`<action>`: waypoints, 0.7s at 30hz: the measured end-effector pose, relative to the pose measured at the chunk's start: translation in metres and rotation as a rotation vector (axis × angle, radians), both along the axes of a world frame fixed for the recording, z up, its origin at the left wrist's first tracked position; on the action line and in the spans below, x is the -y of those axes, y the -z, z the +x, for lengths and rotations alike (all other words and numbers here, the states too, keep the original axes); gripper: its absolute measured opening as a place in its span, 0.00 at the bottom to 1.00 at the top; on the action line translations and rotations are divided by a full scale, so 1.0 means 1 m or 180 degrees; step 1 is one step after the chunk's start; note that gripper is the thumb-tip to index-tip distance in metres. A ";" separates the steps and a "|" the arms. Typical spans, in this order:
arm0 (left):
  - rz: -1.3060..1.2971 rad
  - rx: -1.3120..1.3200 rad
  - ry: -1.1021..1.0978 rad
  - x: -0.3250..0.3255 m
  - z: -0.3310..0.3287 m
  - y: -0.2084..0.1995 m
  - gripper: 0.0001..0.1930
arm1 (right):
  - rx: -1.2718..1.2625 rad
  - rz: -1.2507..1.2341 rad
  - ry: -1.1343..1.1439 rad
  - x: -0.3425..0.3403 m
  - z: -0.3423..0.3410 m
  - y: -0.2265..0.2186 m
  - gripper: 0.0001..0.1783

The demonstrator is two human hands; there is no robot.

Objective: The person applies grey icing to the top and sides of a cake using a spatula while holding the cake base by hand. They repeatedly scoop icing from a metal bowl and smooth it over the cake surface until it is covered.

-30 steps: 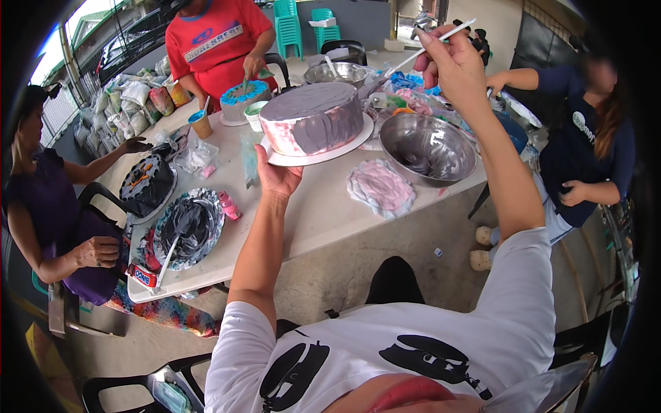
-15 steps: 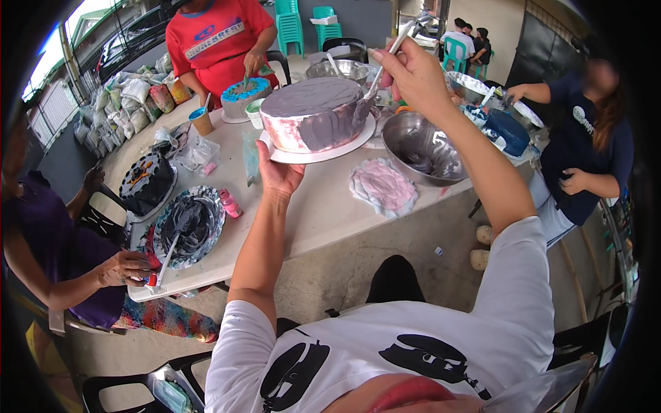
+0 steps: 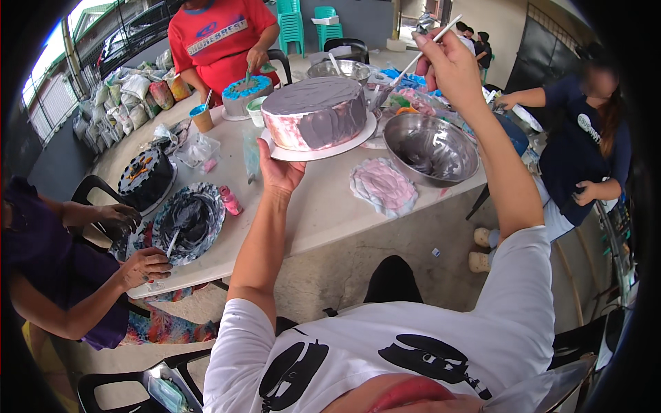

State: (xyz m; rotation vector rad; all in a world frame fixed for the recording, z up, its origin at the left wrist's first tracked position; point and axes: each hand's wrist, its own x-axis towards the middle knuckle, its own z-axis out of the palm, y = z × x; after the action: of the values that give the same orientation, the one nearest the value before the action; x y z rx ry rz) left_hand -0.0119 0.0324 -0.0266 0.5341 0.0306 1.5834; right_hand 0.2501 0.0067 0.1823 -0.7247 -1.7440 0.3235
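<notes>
Grey cake [image 3: 313,113]: up over the table [image 3: 310,213] on its white board [image 3: 348,146], pink peeking through.
Left hand [image 3: 283,170]: you're holding that board from below.
Right hand [image 3: 449,67]: pinching your spatula [image 3: 407,71], low end by the cake's right side.

open-air cake workshop: frosted cakes [image 3: 315,113], metal bowls [image 3: 460,157], stacked chairs [image 3: 290,29]
</notes>
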 end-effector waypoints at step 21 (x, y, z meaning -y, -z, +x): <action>0.0030 -0.0091 -0.0079 0.002 -0.002 -0.001 0.34 | -0.0445 0.0200 -0.0381 0.017 -0.006 -0.003 0.13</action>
State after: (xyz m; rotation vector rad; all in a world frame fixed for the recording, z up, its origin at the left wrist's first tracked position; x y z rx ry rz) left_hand -0.0139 0.0301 -0.0258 0.5657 0.0514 1.6007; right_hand 0.2438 -0.0103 0.1848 -0.5409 -1.6602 0.3903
